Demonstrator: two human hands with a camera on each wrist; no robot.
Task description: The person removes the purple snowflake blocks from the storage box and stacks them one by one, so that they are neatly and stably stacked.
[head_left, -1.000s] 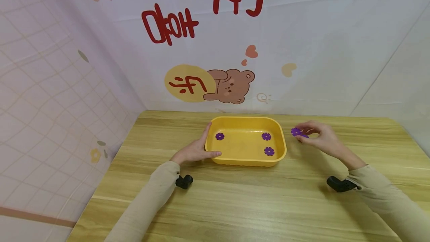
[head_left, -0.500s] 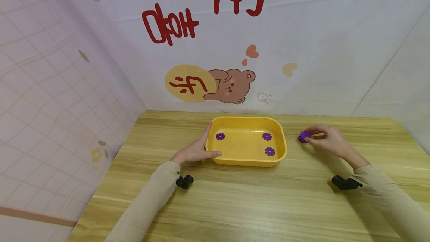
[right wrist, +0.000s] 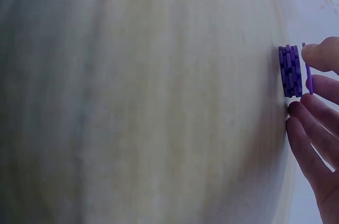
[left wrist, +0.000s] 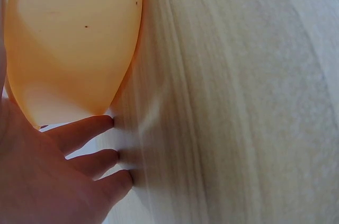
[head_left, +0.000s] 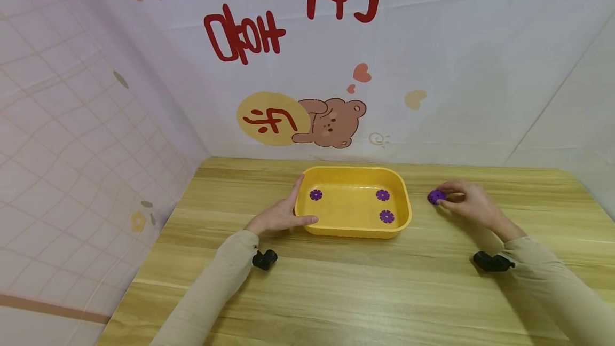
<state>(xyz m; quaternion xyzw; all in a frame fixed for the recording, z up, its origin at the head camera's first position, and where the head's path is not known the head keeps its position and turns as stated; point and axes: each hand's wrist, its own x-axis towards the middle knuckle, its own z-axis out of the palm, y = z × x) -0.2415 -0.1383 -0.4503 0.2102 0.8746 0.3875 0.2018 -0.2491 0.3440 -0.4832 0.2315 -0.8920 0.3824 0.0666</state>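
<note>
A pale cloth backdrop (head_left: 461, 57), faintly creased, rises behind everything, printed with red lettering, hearts and a brown bear. Below it lies the worktop (head_left: 365, 287), with yellowish wood grain running in long streaks. Two loose beige sleeves (head_left: 211, 282) reach in over it. Towards the back edge sits a yellow tray (head_left: 355, 232), smooth-walled, rectangular with rounded corners and a thick rim; seen close from the left wrist, its outer wall bears a few small dark specks.

The left hand (head_left: 278, 215) is spread wide at the tray's left end, thumb over the near corner, forefinger along the far one, the remaining fingers fanned with gaps between them. The right hand (head_left: 468, 202), to the right of the tray, pinches a thin purple disc (right wrist: 308, 70) between thumb and finger, its other fingers extended below. A black device (head_left: 265, 259) is at each wrist. Just under the pinched disc, a stack of purple discs (right wrist: 290, 70) stands on the worktop, notched around the edges. In the tray lie three flower-shaped discs: one at the left end (head_left: 315, 195), two at the right (head_left: 386, 217).
</note>
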